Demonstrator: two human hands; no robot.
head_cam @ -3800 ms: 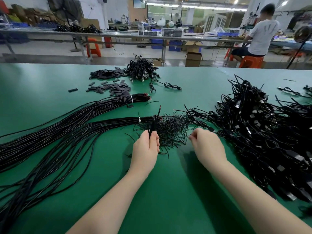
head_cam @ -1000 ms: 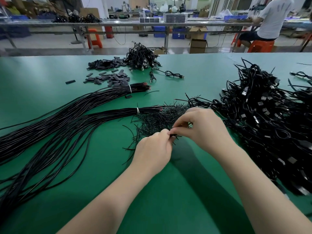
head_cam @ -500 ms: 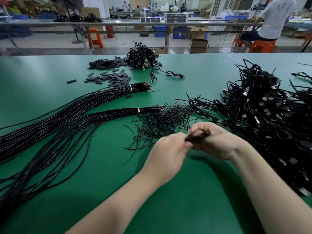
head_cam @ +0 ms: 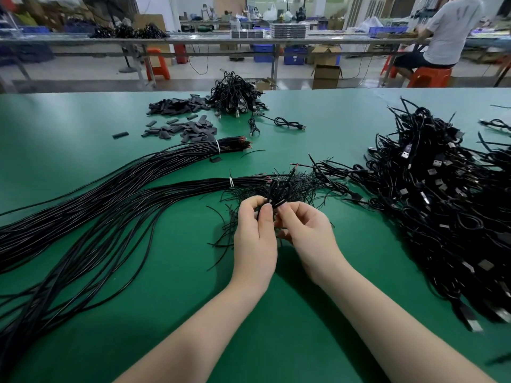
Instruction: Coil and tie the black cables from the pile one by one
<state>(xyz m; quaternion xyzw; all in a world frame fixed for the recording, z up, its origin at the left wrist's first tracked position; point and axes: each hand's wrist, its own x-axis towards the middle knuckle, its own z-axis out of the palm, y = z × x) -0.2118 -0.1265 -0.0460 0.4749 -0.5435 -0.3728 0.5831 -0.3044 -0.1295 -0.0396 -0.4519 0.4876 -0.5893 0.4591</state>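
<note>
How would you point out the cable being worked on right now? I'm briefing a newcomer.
On the green table, look at the near middle, where the left hand and right hand meet. Both pinch a small coiled cable standing up from their fingertips. Unlike the cables lying around it, this one is lifted off the table.

Legible text, labels, brands, numbers, signs: none. The silver-tipped black USB plugs (head_cam: pixel 405 155) in the tangled heap to the right of the right hand (head_cam: pixel 307 230) show bare metal faces without readable marking. The stacked grey trays (head_cam: pixel 287 30) on the long bench far beyond both hands are too blurred to read.
</note>
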